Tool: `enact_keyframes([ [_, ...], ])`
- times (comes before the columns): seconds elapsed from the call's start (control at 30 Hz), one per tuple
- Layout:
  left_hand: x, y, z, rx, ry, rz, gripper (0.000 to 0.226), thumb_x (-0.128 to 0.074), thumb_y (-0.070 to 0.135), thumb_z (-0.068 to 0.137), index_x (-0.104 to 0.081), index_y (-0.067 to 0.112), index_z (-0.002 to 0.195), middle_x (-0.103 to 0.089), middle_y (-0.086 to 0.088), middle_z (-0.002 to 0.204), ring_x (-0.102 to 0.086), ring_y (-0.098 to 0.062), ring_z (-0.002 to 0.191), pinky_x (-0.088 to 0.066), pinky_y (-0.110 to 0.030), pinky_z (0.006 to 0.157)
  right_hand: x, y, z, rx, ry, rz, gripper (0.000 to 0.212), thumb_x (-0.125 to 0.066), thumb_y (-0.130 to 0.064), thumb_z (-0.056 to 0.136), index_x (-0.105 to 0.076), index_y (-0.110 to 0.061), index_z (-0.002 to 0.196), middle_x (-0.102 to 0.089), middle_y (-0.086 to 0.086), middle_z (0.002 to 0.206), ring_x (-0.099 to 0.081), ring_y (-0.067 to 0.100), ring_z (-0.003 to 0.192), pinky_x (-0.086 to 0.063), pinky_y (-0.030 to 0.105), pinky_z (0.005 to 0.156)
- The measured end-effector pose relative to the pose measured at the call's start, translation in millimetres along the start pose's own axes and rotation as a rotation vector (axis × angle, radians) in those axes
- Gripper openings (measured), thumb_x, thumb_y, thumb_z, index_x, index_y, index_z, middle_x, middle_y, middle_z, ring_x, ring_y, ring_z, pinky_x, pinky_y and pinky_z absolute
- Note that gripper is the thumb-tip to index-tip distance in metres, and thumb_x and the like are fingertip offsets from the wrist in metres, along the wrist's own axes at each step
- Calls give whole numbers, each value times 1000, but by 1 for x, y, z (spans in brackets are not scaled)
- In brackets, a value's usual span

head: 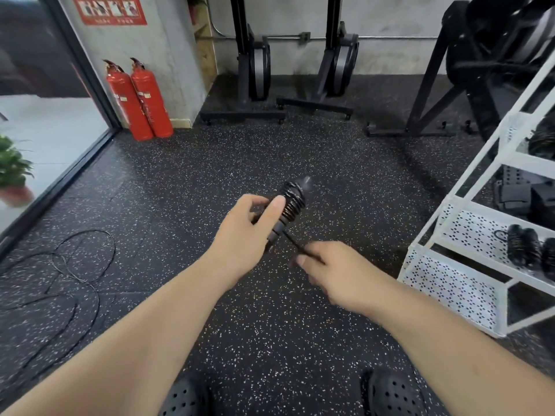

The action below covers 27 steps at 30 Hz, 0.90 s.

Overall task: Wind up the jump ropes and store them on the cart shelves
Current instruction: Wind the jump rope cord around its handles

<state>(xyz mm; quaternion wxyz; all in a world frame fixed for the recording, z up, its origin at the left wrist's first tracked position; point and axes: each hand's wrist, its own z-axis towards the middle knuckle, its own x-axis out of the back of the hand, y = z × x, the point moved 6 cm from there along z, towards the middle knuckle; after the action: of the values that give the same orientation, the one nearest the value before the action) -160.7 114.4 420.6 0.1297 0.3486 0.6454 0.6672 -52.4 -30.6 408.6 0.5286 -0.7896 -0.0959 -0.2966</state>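
My left hand [244,232] grips a pair of black jump-rope handles with the cord wound tightly round them, the wound jump rope [292,201] pointing up and away from me. A short end of cord runs from the bundle down to my right hand [327,267], which pinches it. A white perforated cart [468,226] stands at the right; several wound ropes [530,247] lie on its lower shelf and another dark bundle [543,139] on a higher one. Loose black ropes [72,274] sprawl on the floor at the left.
Speckled black rubber floor [270,325] lies underfoot, with my black shoes at the bottom edge. Two red fire extinguishers [139,100] stand by the wall at the back left, rowing machines [255,70] at the back, a glass partition and a potted plant [12,169] at the left.
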Motion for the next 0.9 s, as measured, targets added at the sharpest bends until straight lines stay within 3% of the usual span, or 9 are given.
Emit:
enact_keyframes([
  [0.1,7,-17,8,70,18,144,57,-56,86,83,-58,40,115,-76,2,102,-72,-19,89,-61,-50,87,-5,-11,-12,33,15,-400,25,-44,-41,113,-64,-25,111,-65,-5,80,-57,13,63,-43,34,57],
  [0.17,4,-18,5,59,-14,272,47,-62,81,86,-58,41,110,-75,4,95,-73,-18,82,-61,-43,77,-2,-20,-23,61,99,-696,30,-36,-44,114,-61,-27,111,-62,-7,82,-61,19,71,-47,37,62],
  [0.27,0,-11,0,0,-35,483,38,-74,71,85,-62,42,105,-72,12,85,-68,-7,69,-47,-27,58,10,-32,-30,99,206,-890,33,-34,-53,112,-56,-32,99,-45,-11,71,-58,20,69,-40,35,58],
  [0.4,-7,-5,-3,-80,-40,574,41,-80,71,79,-68,44,106,-71,17,89,-66,-2,77,-50,-27,63,28,-37,-30,95,245,-924,38,-38,-63,107,-57,-35,93,-52,-11,75,-59,16,73,-41,35,58],
  [0.53,-19,1,-8,-203,-77,613,31,-63,68,94,-69,43,113,-70,16,81,-65,-2,77,-57,-32,74,43,-33,-32,120,324,-742,39,-45,-63,105,-67,-34,91,-59,-13,72,-57,10,72,-54,37,68],
  [0.67,-23,1,-8,-252,-114,664,29,-48,51,109,-71,41,125,-68,11,101,-64,-10,90,-55,-36,88,43,-34,-32,225,198,-788,28,-45,-56,107,-63,-37,100,-56,-14,90,-55,8,82,-49,35,73],
  [0.77,-29,1,-9,-290,-168,667,25,-58,47,106,-73,44,125,-56,9,107,-58,-7,96,-47,-28,89,45,-32,-32,273,187,-851,26,-44,-56,107,-65,-41,109,-53,-14,94,-54,8,86,-44,32,70],
  [0.9,-32,11,-15,-328,-174,527,24,-80,45,89,-76,44,113,-66,20,105,-63,4,97,-48,-18,88,55,-29,-28,295,264,-738,28,-61,-66,94,-75,-44,103,-58,-18,86,-56,6,84,-50,34,73],
])
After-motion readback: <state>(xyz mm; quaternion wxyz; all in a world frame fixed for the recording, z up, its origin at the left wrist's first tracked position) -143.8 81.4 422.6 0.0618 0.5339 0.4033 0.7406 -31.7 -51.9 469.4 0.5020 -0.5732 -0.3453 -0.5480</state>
